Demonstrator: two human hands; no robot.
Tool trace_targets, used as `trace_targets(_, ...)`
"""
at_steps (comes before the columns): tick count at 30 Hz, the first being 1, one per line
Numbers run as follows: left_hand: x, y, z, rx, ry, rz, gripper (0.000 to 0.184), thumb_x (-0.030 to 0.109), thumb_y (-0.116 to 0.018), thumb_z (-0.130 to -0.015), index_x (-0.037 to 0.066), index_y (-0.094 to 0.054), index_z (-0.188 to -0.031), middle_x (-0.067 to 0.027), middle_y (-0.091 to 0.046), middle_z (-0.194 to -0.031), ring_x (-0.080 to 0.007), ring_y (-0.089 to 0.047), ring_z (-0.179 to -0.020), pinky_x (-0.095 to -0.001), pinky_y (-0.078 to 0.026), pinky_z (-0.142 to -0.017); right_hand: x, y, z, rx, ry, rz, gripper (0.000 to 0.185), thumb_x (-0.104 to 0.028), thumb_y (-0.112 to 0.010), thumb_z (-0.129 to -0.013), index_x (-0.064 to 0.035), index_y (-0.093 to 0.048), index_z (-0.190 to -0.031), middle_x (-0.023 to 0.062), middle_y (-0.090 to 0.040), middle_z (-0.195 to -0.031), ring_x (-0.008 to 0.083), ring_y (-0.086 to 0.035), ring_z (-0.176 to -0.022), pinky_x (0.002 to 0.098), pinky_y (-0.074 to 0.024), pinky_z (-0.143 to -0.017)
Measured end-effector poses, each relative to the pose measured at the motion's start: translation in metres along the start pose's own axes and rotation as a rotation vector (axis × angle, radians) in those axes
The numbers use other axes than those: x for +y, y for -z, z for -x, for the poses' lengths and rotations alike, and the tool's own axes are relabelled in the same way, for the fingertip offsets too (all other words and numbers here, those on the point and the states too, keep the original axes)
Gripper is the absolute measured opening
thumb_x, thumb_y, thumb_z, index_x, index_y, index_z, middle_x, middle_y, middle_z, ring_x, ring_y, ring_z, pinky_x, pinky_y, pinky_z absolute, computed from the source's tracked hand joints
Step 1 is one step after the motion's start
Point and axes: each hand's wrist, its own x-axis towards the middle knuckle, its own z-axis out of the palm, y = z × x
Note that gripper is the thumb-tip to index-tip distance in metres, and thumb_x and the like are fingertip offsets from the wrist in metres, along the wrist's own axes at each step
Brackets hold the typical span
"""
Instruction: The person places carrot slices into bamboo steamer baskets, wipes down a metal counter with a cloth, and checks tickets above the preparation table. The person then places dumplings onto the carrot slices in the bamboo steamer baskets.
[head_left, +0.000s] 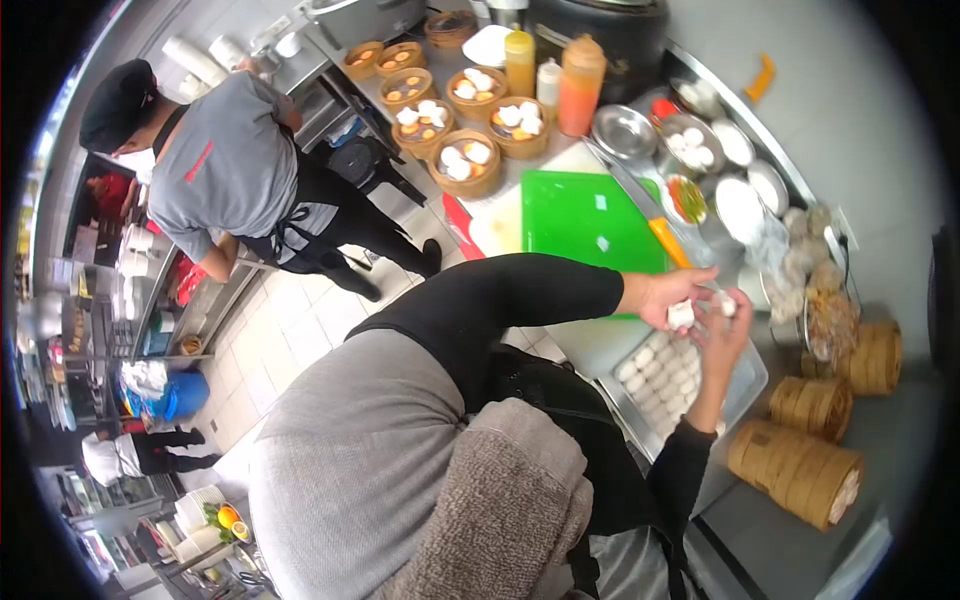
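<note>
My left hand (pixel 668 296) reaches in from the upper side, closed around a small white dumpling (pixel 681 315), its thumb pointing out. Close beside it, my right hand (pixel 722 338) has bent fingers around another small white dumpling (pixel 727 304). The two hands nearly touch, and fingers partly cover both pieces. Just below them is a metal tray (pixel 745 385) with rows of similar round white dumplings (pixel 660 380). Above my left hand a green cutting board (pixel 565 225) lies on the counter, and a knife with an orange handle (pixel 668 243) rests across its edge.
Bamboo steamers (pixel 467 180) with white and orange pieces stand at the upper left of the counter. Squeeze bottles (pixel 580 85) and metal bowls (pixel 625 132) line the back. Closed steamer stacks (pixel 797 470) sit at right. A co-worker (pixel 225 150) stands at another counter.
</note>
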Motion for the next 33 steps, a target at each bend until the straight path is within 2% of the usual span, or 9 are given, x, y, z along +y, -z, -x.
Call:
trace_targets(1,0.006,0.005,0.014,0.002,-0.017,-0.002,0.057,0.066,-0.046,-0.094,0.017,-0.059,-0.12,-0.0118,-0.069,-0.106,-0.0301,-0.069,-0.095,-0.0374,-0.054,-0.069,-0.004,-0.022,-0.005,-0.014,0.01,0.001,0.038,-0.018,-0.064,-0.092,-0.004,-0.053,-0.126,0.0109,-0.058,-0.117,0.02,-0.065,-0.091,0.0308,-0.0523,-0.073)
trace_targets(3,0.018,0.016,0.044,0.148,-0.169,0.282,0.047,0.061,-0.046,-0.095,0.021,-0.062,-0.114,-0.0108,-0.069,-0.106,-0.0313,-0.068,-0.096,-0.0367,-0.052,-0.063,-0.011,-0.066,-0.011,-0.095,0.855,0.64,0.039,-0.019,-0.063,-0.094,-0.0024,-0.053,-0.128,0.014,-0.051,-0.132,0.0245,-0.058,-0.113,0.0367,-0.0491,-0.09)
trace_targets(7,0.068,0.068,0.159,-0.144,-0.293,0.348,0.041,0.051,-0.048,-0.096,0.014,-0.065,-0.103,-0.0173,-0.067,-0.106,-0.033,-0.066,-0.098,-0.0342,-0.053,-0.06,-0.029,-0.113,0.001,-0.136,0.534,0.288,0.036,-0.015,-0.061,-0.095,-0.0015,-0.053,-0.128,0.0147,-0.053,-0.133,0.0264,-0.051,-0.122,0.0382,-0.0434,-0.101)
trace_targets(13,0.227,0.17,0.401,0.804,-0.839,0.193,0.042,0.048,-0.045,-0.097,0.009,-0.059,-0.098,-0.015,-0.065,-0.094,-0.0283,-0.066,-0.081,-0.0353,-0.052,-0.053,0.02,-0.096,0.012,-0.183,0.194,0.338,0.029,-0.014,-0.063,-0.096,0.0003,-0.058,-0.12,0.0117,-0.062,-0.118,0.0187,-0.06,-0.107,0.0323,-0.0479,-0.091)
trace_targets(17,0.299,0.324,0.539,1.213,-0.718,-1.04,0.043,0.041,-0.047,-0.1,0.004,-0.056,-0.12,-0.0137,-0.066,-0.103,-0.0239,-0.066,-0.082,-0.0379,-0.054,-0.066,0.04,-0.084,0.033,-0.109,0.178,0.416,0.025,-0.011,-0.066,-0.093,0.0014,-0.063,-0.114,0.0128,-0.066,-0.109,0.0192,-0.063,-0.1,0.0312,-0.0496,-0.088)
trace_targets(19,0.313,0.354,0.575,1.291,-0.639,-1.236,0.041,0.036,-0.049,-0.099,0.003,-0.058,-0.119,-0.0125,-0.067,-0.102,-0.0235,-0.065,-0.085,-0.0374,-0.054,-0.07,0.051,-0.063,0.034,-0.03,0.193,0.551,0.022,-0.012,-0.067,-0.092,0.0005,-0.065,-0.109,0.0135,-0.067,-0.105,0.022,-0.064,-0.099,0.0326,-0.0494,-0.089)
trace_targets(25,0.359,0.41,0.587,1.342,-0.72,-1.346,0.037,0.023,-0.054,-0.093,-0.001,-0.065,-0.119,-0.009,-0.068,-0.101,-0.0224,-0.064,-0.095,-0.0359,-0.051,-0.082,0.074,0.024,0.037,0.323,-0.022,0.583,0.02,-0.019,-0.065,-0.094,-0.0021,-0.066,-0.105,0.0122,-0.07,-0.098,0.0212,-0.068,-0.089,0.0322,-0.0534,-0.079)
trace_targets(28,0.338,0.33,0.528,1.685,-0.652,-1.524,0.04,0.019,-0.05,-0.097,-0.005,-0.057,-0.128,-0.0147,-0.067,-0.114,-0.0219,-0.063,-0.102,-0.0326,-0.049,-0.089,0.087,0.068,0.02,0.375,-0.027,0.642,0.02,-0.019,-0.065,-0.093,-0.0025,-0.066,-0.104,0.0151,-0.071,-0.099,0.0263,-0.069,-0.089,0.0357,-0.0539,-0.079)
trace_targets(33,0.295,0.193,0.389,1.353,-1.414,-1.43,0.029,0.014,-0.065,-0.092,-0.001,-0.065,-0.116,-0.0101,-0.069,-0.107,-0.0165,-0.064,-0.098,-0.0302,-0.05,-0.089,0.157,0.107,-0.032,0.265,0.157,1.038,0.045,-0.024,-0.068,-0.083,-0.0025,-0.058,-0.122,0.027,-0.063,-0.117,0.0416,-0.061,-0.109,0.0451,-0.0488,-0.093)
